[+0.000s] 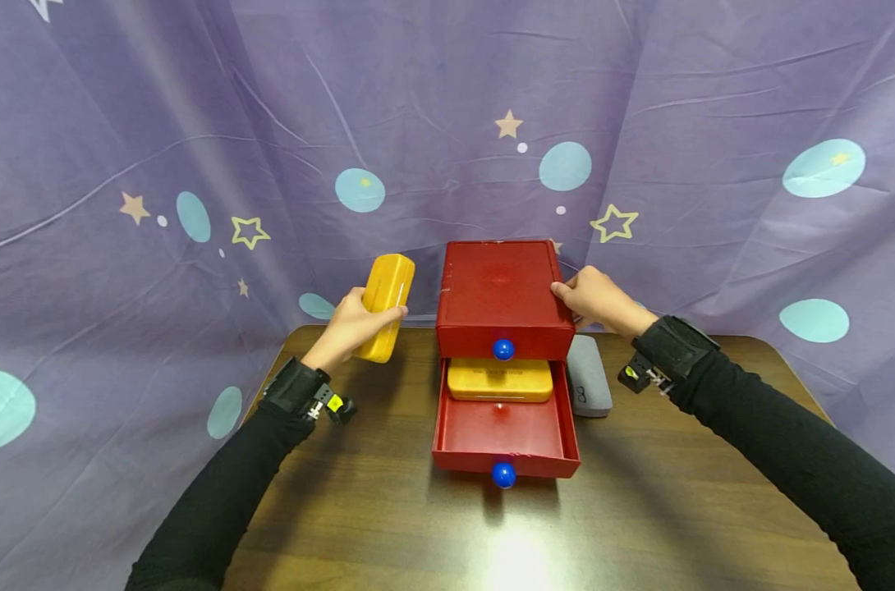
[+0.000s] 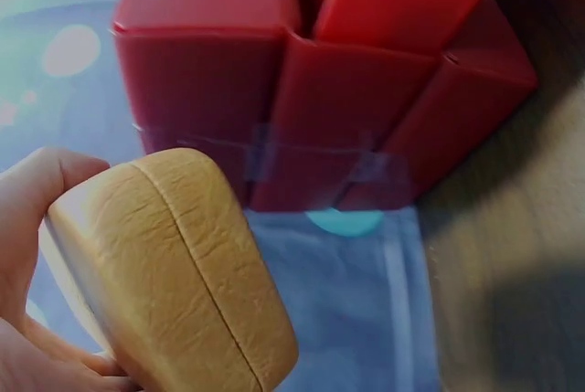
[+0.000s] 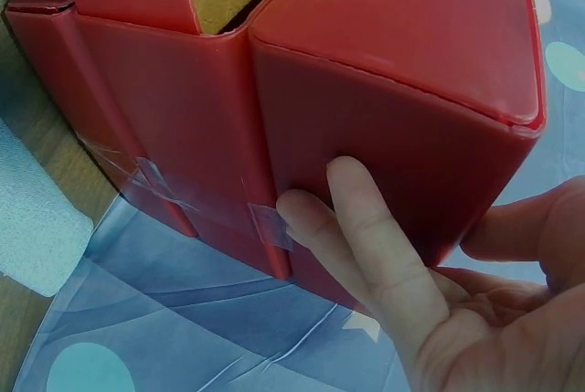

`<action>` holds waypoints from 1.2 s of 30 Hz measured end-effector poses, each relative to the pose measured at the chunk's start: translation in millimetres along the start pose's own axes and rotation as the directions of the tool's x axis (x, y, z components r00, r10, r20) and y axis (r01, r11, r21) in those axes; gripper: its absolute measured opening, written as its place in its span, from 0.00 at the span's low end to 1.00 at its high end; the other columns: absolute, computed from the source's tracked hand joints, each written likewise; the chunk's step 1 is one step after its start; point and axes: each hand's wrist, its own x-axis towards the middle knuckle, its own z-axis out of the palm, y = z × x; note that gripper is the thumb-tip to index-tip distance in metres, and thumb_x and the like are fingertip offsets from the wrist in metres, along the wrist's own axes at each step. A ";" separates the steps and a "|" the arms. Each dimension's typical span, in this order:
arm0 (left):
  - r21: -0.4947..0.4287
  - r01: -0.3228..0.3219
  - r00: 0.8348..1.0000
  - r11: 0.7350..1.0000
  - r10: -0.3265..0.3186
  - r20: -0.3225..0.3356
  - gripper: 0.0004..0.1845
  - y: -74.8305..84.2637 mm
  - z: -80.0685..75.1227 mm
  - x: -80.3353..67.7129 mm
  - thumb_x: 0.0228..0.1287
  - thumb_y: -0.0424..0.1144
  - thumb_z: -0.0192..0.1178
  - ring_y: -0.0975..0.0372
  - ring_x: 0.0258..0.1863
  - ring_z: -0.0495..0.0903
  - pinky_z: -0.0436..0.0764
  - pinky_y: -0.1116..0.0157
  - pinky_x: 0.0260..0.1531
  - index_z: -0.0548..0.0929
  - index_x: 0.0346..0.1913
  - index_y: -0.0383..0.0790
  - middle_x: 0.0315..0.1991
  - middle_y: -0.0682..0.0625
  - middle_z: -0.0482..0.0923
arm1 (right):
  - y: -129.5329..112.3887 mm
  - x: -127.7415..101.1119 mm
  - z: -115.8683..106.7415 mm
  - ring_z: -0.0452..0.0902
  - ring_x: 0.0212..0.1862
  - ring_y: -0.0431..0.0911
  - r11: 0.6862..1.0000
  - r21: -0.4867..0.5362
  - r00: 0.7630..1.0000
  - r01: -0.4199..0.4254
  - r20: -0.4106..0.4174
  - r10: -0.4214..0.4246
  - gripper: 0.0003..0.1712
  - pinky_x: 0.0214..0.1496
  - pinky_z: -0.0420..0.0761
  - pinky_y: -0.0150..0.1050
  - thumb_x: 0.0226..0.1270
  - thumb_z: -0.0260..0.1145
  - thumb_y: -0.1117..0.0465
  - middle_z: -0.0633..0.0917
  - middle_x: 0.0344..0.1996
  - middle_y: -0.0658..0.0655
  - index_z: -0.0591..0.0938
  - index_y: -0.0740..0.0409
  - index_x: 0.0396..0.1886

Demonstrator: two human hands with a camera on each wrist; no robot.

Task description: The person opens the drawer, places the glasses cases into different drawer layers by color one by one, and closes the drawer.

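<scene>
A dark wooden bench (image 1: 388, 525) fills the near view, with two black-sleeved arms reaching forward over it. Nearest, at centre, stands a red drawer box (image 1: 502, 289) with two drawers. The lower drawer (image 1: 503, 439) is pulled fully out toward the viewer by its blue knob (image 1: 502, 474). At the drawer's back end lies a yellow glasses case (image 1: 500, 380), flat and closed; the front half of the drawer is bare red floor. The upper drawer, with a second blue knob (image 1: 502, 349), is pushed in, so its contents cannot be seen.

Left of the box, the left hand (image 1: 350, 324) is wrapped around the lower half of a second yellow case (image 1: 385, 305), holding it up off the bench, tilted nearly upright. From the wrist view, this case (image 2: 174, 269) looks like a rigid shell with a grained leather-like skin and rounded ends: probably light, stiff and not slippery. A grip across the middle of its long sides would suit it best.

On the right, the right hand (image 1: 594, 297) braces the box's upper right back corner, thumb on the top edge and straight fingers (image 3: 366, 227) pressed flat to the side wall. The box seems thin, smooth plastic, taped at the seams, so likely light and prone to sliding.

Just beside the box on the right lies a grey case (image 1: 589, 375). Behind everything hangs a purple cloth (image 1: 196, 123) with stars and pale blue dots.
</scene>
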 end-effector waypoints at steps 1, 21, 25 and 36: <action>-0.010 -0.006 1.000 1.000 0.006 0.002 0.36 3.5 -0.6 -2.0 0.59 0.49 0.72 0.55 0.33 0.84 0.87 0.61 0.32 0.68 0.61 0.31 0.47 0.37 0.78 | -0.2 -0.2 0.0 0.89 0.43 0.60 1.000 0.000 1.000 0.000 0.001 0.000 0.26 0.40 0.89 0.47 0.83 0.51 0.59 0.85 0.46 0.78 0.79 0.83 0.54; 0.026 -0.244 0.970 0.969 0.244 0.021 0.37 70.5 10.9 -35.3 0.49 0.49 0.79 0.53 0.40 0.84 0.85 0.60 0.39 0.76 0.61 0.39 0.47 0.43 0.82 | -1.1 -0.6 0.2 0.88 0.45 0.62 1.000 0.012 1.000 0.003 0.000 -0.003 0.27 0.38 0.89 0.45 0.83 0.50 0.59 0.85 0.47 0.79 0.78 0.84 0.55; 0.066 -0.327 0.945 0.943 0.324 0.053 0.36 78.3 15.7 -40.5 0.48 0.49 0.80 0.55 0.38 0.84 0.85 0.60 0.38 0.77 0.60 0.41 0.43 0.45 0.83 | -0.9 -0.4 0.5 0.88 0.47 0.64 1.000 0.016 1.000 -0.005 0.000 0.005 0.27 0.39 0.89 0.46 0.83 0.50 0.58 0.84 0.47 0.79 0.78 0.84 0.55; 0.212 -0.531 0.847 0.821 0.507 0.157 0.39 98.5 39.3 -59.9 0.41 0.51 0.83 0.60 0.37 0.81 0.82 0.62 0.39 0.79 0.59 0.45 0.41 0.52 0.85 | -0.8 -0.1 0.6 0.89 0.44 0.60 1.000 -0.010 1.000 -0.002 -0.003 0.002 0.27 0.42 0.89 0.48 0.83 0.50 0.57 0.86 0.46 0.77 0.79 0.83 0.54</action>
